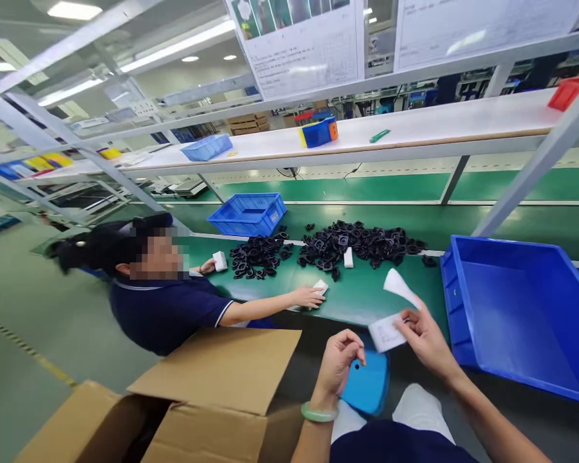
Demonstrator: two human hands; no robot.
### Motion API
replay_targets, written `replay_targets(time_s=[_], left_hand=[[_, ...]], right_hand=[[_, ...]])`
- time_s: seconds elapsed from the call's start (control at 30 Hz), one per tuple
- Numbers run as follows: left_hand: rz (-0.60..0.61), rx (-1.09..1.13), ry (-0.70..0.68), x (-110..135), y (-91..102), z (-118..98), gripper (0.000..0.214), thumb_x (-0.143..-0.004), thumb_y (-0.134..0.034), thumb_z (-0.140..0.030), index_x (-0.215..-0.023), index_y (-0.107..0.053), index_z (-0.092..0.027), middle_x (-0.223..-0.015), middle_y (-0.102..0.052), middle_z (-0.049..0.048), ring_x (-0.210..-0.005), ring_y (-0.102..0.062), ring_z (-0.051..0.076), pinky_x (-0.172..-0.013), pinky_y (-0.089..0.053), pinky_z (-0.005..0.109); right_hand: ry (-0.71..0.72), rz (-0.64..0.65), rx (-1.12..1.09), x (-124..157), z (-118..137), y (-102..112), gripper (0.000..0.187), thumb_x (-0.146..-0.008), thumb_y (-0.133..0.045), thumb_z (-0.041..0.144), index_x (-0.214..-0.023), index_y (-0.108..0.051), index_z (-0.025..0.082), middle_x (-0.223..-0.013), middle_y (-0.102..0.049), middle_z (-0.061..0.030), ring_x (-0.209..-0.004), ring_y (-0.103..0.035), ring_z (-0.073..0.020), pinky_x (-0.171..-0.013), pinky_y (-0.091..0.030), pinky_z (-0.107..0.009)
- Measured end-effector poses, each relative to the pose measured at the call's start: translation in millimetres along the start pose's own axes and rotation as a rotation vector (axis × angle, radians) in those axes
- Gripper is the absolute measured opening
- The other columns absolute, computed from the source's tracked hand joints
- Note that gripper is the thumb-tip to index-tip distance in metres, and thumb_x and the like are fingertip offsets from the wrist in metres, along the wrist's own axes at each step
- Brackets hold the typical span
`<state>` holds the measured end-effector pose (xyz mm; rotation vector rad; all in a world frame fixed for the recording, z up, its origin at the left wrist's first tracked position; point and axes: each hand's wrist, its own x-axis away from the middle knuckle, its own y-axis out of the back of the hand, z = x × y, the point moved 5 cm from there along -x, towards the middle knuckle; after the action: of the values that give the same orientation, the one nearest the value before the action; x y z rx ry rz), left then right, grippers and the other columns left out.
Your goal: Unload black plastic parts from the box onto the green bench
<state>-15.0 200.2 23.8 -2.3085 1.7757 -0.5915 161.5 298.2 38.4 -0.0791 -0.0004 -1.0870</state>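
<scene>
My right hand (422,334) is closed on a small white printed packet (387,332), pinched at its right end. A curved white strip (399,287) rises beside the same fingers; whether it is joined to the packet I cannot tell. Left of the packet, my left hand (340,363) is raised with its fingers curled in, and whatever they hold, if anything, is hidden. A pale green bangle (319,412) circles that wrist. Beyond my hands, black moulded parts lie in a large pile (357,244) and a smaller pile (258,256) on the green bench (357,299). A white block (348,258) stands against the large pile.
A co-worker (174,308) at my left has a hand on a white block (321,287) and another hand at a second white block (219,261). Blue bins stand right (511,308) and back left (246,215). An open cardboard box (222,366) and a blue stool (369,382) are below.
</scene>
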Motion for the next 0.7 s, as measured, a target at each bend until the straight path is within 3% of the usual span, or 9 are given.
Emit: replay_targets(time_s=[0.1, 0.2, 0.27, 0.4, 0.53, 0.6, 0.7], left_hand=[[-0.139, -0.152, 0.010, -39, 38.7, -2, 0.033, -0.078, -0.066, -0.046, -0.076, -0.059, -0.014, -0.062, -0.057, 0.0003, -0.061, -0.053, 0.011, -0.063, -0.042, 0.022], [-0.294, -0.372, 0.028, -77, 60.9, 13, 0.033, -0.081, -0.062, -0.046, -0.073, -0.059, -0.014, -0.066, -0.057, 0.0012, -0.066, -0.052, 0.013, -0.065, -0.042, 0.022], [-0.358, -0.455, 0.022, -102, 62.2, 32, 0.032, -0.082, -0.060, -0.046, -0.075, -0.059, -0.015, -0.068, -0.057, 0.0014, -0.067, -0.053, 0.014, -0.065, -0.042, 0.022], [-0.454, -0.675, -0.022, -147, 54.8, 77, 0.025, -0.088, -0.053, -0.040, -0.087, -0.063, -0.017, -0.082, -0.064, 0.0049, -0.078, -0.058, 0.017, -0.075, -0.046, 0.028], [-0.441, -0.895, -0.103, -188, 70.0, 121, 0.018, -0.090, -0.049, -0.030, -0.092, -0.063, -0.019, -0.091, -0.065, 0.0081, -0.087, -0.060, 0.021, -0.080, -0.049, 0.035], [-0.395, -0.991, -0.152, -210, 86.6, 138, 0.018, -0.092, -0.046, -0.025, -0.098, -0.062, -0.019, -0.098, -0.064, 0.0100, -0.094, -0.059, 0.022, -0.084, -0.049, 0.039], [-0.230, -1.114, -0.229, -245, 105.6, 158, 0.021, -0.092, -0.044, -0.021, -0.107, -0.060, -0.019, -0.108, -0.063, 0.0110, -0.105, -0.057, 0.023, -0.090, -0.047, 0.042]], right_hand=[[-0.038, -0.155, -0.018, -54, -27, 27, 0.072, -0.084, -0.063, 0.041, -0.142, -0.023, 0.029, -0.084, -0.053, 0.0011, -0.062, -0.055, -0.0129, -0.052, -0.045, -0.024], [-0.094, -0.148, -0.044, -118, -71, 41, 0.079, -0.081, -0.065, 0.042, -0.144, -0.019, 0.028, -0.083, -0.054, 0.0013, -0.063, -0.057, -0.0141, -0.052, -0.046, -0.024], [-0.126, -0.104, -0.073, -160, -112, 36, 0.081, -0.081, -0.063, 0.043, -0.144, -0.016, 0.026, -0.081, -0.054, 0.0021, -0.063, -0.057, -0.0138, -0.055, -0.046, -0.024], [-0.202, 0.023, -0.056, -227, -203, 1, 0.080, -0.082, -0.055, 0.046, -0.145, -0.012, 0.022, -0.081, -0.056, 0.0015, -0.067, -0.058, -0.0151, -0.062, -0.049, -0.028], [-0.229, 0.071, 0.031, -268, -276, -22, 0.078, -0.083, -0.053, 0.046, -0.145, -0.012, 0.020, -0.086, -0.060, -0.0010, -0.070, -0.058, -0.0169, -0.067, -0.050, -0.032], [-0.231, 0.047, 0.095, -281, -302, -20, 0.078, -0.082, -0.056, 0.044, -0.145, -0.017, 0.019, -0.093, -0.061, -0.0030, -0.078, -0.057, -0.0181, -0.077, -0.048, -0.036], [-0.190, -0.013, 0.277, -290, -321, -5, 0.075, -0.081, -0.058, 0.039, -0.145, -0.023, 0.019, -0.105, -0.060, -0.0057, -0.091, -0.053, -0.0205, -0.095, -0.040, -0.042]])
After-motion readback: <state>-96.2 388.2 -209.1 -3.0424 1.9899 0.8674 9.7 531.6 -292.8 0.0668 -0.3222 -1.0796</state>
